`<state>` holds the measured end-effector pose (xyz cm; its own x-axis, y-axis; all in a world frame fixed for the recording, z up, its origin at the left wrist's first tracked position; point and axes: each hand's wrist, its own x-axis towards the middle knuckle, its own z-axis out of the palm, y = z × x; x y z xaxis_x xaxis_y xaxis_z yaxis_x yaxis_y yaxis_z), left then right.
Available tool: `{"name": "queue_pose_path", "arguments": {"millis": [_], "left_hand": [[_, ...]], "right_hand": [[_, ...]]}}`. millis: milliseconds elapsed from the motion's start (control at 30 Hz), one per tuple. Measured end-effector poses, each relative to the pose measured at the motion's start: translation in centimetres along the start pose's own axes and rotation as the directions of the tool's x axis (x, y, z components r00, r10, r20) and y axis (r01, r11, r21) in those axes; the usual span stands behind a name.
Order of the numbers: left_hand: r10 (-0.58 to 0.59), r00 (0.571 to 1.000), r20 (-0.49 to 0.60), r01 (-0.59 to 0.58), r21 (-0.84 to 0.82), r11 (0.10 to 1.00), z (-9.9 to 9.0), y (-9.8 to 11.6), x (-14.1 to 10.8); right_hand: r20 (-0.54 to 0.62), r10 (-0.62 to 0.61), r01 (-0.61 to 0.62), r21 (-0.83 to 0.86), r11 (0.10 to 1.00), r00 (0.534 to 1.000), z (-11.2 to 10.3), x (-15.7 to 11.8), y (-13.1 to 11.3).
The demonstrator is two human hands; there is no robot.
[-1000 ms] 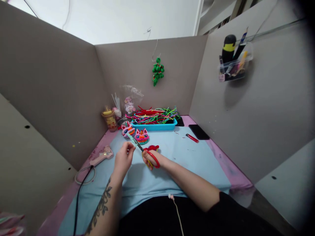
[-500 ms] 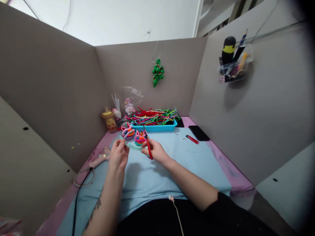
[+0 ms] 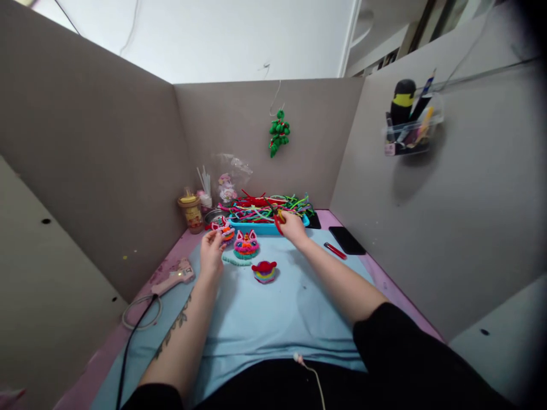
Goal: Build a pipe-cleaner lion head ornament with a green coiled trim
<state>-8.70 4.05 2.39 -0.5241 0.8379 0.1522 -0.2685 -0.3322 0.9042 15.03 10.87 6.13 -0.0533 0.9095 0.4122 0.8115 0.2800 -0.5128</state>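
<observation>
Head view: right hand (image 3: 294, 228) clamped on scissors (image 3: 279, 224); left hand's (image 3: 211, 253) grip, can't tell; mint strip (image 3: 237, 262) looks light, bendy, best end-pinched.

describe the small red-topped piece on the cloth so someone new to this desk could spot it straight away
Start at the bright blue tray heaped with fuzzy coloured stems. Come toward the viewer onto the pale blue cloth, just right of and nearer than the mint strip. The small piece has rainbow bands under its red top, without the pointed ears of the pink face.
</observation>
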Motion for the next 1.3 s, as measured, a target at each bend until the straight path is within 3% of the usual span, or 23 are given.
{"name": "queue_pose_path", "arguments": {"millis": [67, 167, 300, 367, 467, 567, 667, 700, 800, 867, 933, 1033, 1100, 1200, 1267, 1300], "left_hand": [[0.096, 0.995, 0.005, -0.096, 0.129, 0.987, 0.0, -1.0, 0.9], [0.199, 0.975, 0.1, -0.22, 0.294, 0.93, -0.3, -2.7, 1.5], [0.253, 0.935, 0.248, -0.348, 0.502, 0.792, -2.2, -4.0, 2.2], [0.229, 0.924, 0.305, -0.372, 0.583, 0.723, -3.5, -4.2, 2.7], [0.079, 0.896, 0.438, -0.372, 0.639, 0.673, -4.8, -4.1, 3.4], [-0.033, 0.814, 0.58, -0.459, 0.677, 0.576, -5.1, -3.7, 3.0], [-0.046, 0.713, 0.7, -0.579, 0.624, 0.525, -4.5, -3.1, 2.1], [-0.044, 0.682, 0.73, -0.606, 0.598, 0.525, -4.3, -3.0, 1.9], [-0.076, 0.627, 0.776, -0.659, 0.58, 0.478, -3.9, -3.1, 1.4], [-0.128, 0.593, 0.795, -0.683, 0.58, 0.444, -3.7, -3.4, 1.3], [-0.153, 0.575, 0.804, -0.696, 0.579, 0.426, -3.6, -3.7, 1.3], [-0.13, 0.588, 0.799, -0.692, 0.579, 0.432, -3.6, -3.6, 1.3], [-0.1, 0.615, 0.782, -0.657, 0.578, 0.483, -3.6, -3.2, 1.1], [-0.049, 0.702, 0.71, -0.509, 0.549, 0.663, -3.5, -2.2, 0.7], [-0.023, 0.781, 0.624, -0.344, 0.461, 0.818, -3.2, -1.6, 0.5], [-0.009, 0.816, 0.578, -0.262, 0.384, 0.885, -3.1, -1.4, 0.5]], "right_hand": [[-0.034, -0.003, -0.001, -0.13, 0.992, 0.999, -0.3, 3.3, 0.3], [0.006, 0.014, -0.013, -0.238, 0.971, 1.0, 0.0, 7.1, 0.3], [0.083, 0.158, -0.131, -0.262, 0.956, 0.984, 0.5, 9.6, 0.7], [0.075, 0.2, -0.175, -0.256, 0.951, 0.977, 0.5, 10.0, 1.4], [-0.016, 0.214, -0.211, -0.231, 0.95, 0.977, -0.3, 9.7, 2.9], [-0.054, 0.176, -0.184, -0.213, 0.96, 0.983, -1.5, 7.7, 4.9], [0.096, 0.107, -0.088, -0.183, 0.979, 0.99, -2.9, 3.6, 7.2], [0.184, 0.103, -0.071, -0.174, 0.982, 0.978, -3.5, 1.9, 8.0], [0.46, 0.113, -0.011, -0.219, 0.976, 0.881, -4.9, -3.2, 10.1], [0.543, 0.148, 0.054, -0.338, 0.939, 0.827, -5.5, -5.8, 11.2], [0.551, 0.152, 0.104, -0.405, 0.908, 0.821, -5.6, -7.3, 12.0], [0.547, 0.183, 0.11, -0.458, 0.882, 0.817, -5.2, -8.0, 12.1], [0.482, 0.209, 0.088, -0.522, 0.848, 0.851, -4.7, -8.0, 11.2], [0.292, 0.092, 0.097, -0.573, 0.813, 0.952, -4.1, -8.3, 8.0], [0.26, -0.063, 0.181, -0.457, 0.871, 0.963, -3.7, -8.9, 4.9], [0.291, -0.136, 0.234, -0.338, 0.912, 0.947, -3.4, -9.2, 3.2]]}}
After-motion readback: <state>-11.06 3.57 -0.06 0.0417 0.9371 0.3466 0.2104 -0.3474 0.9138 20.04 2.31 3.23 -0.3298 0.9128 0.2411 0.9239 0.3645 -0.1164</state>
